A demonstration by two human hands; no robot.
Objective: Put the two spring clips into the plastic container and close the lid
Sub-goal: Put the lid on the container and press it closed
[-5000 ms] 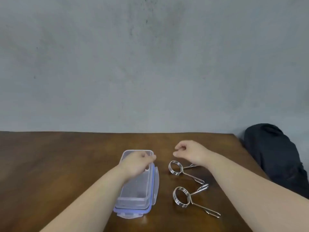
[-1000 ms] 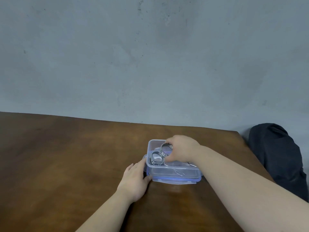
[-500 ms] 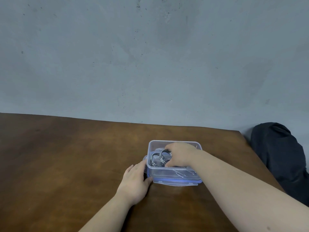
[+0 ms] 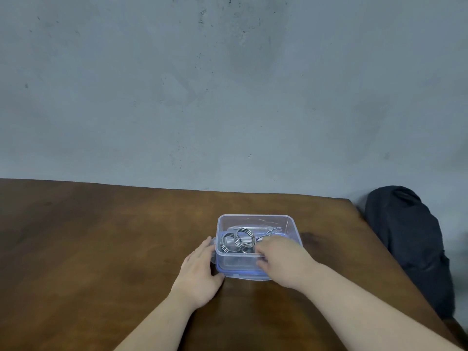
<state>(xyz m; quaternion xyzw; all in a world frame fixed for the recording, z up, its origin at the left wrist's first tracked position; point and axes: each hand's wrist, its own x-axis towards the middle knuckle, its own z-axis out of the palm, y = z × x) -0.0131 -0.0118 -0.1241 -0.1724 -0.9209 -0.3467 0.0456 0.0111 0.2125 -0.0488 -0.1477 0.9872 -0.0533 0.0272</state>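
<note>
Coiled steel spring clips point(image 4: 238, 240) inside clear plastic container point(image 4: 255, 219).

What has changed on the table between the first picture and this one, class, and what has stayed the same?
Both spring clips have moved from the bare table into the plastic container, which now lies crosswise and open, seemingly resting on its blue-rimmed lid. The right hand has let go of the second clip and drawn back to the near wall. The left hand still steadies the container's left end. The dark bag has not moved.
</note>
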